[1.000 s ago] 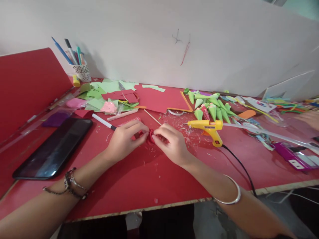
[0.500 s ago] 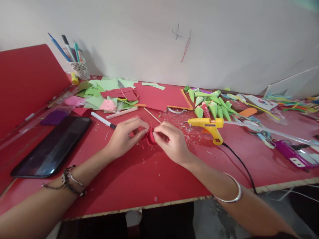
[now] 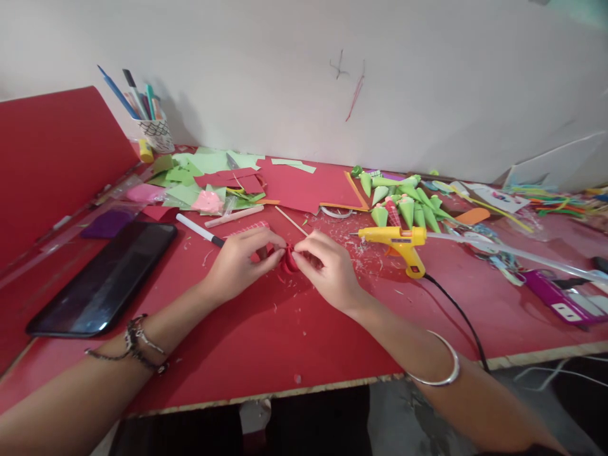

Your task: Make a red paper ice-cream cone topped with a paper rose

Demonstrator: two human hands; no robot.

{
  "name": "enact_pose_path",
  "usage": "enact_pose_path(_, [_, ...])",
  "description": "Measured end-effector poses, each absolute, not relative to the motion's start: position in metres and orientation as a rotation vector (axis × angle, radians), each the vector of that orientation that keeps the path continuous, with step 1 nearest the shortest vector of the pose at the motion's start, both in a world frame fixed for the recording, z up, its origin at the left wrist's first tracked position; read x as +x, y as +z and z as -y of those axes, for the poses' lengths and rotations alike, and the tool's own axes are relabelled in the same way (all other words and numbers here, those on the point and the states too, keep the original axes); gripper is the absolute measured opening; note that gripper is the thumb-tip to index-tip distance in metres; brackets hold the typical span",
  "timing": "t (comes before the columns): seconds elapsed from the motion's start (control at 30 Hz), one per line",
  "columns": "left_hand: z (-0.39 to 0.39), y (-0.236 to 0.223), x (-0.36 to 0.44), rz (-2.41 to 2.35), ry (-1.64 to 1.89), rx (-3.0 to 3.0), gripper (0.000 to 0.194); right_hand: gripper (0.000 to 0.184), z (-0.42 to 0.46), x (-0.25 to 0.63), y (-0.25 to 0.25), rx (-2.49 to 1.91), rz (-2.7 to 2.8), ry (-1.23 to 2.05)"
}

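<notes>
Between my two hands is a small piece of looped red paper strips point(image 3: 287, 262), held just over the red table point(image 3: 247, 354). My left hand point(image 3: 247, 256) pinches its left side between thumb and finger. Opposite it, my right hand point(image 3: 327, 266) grips the right side in the same way. The fingertips cover part of the paper, so its full shape is hidden. A capped white marker point(image 3: 197, 228) lies by my left hand, and a thin wooden stick point(image 3: 291, 220) lies just beyond the fingertips.
A yellow glue gun point(image 3: 396, 240) rests right of my hands, its black cord point(image 3: 458, 310) running off the front edge. Green paper cones point(image 3: 408, 196) are piled behind it. At left are a black phone point(image 3: 107, 278), paper scraps point(image 3: 190, 177) and a pen cup point(image 3: 156, 133).
The view has shifted slightly. Both hands keep their pinch on the red paper strips, whose loops have turned a little between the fingers.
</notes>
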State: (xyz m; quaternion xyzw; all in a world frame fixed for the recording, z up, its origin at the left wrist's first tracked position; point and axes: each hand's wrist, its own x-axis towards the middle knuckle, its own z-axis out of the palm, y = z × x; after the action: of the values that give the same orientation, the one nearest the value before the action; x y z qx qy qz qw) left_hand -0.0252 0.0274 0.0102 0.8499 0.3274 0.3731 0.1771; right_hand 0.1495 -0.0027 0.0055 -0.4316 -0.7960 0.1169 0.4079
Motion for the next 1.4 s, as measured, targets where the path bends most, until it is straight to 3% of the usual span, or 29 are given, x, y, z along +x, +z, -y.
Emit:
enact_pose_path(0.8, [-0.0227, 0.0095, -0.0246, -0.816, 1.156, 2.572, 0.007, 0.006, 0.0053, 0.1499, 0.0077, -1.003, 1.989, 0.181])
enact_pose_path(1.4, [-0.0215, 0.0089, -0.0237, -0.739, 1.184, 2.599, 0.011, 0.014, 0.0059, 0.1512, 0.0029, -0.975, 2.084, 0.027])
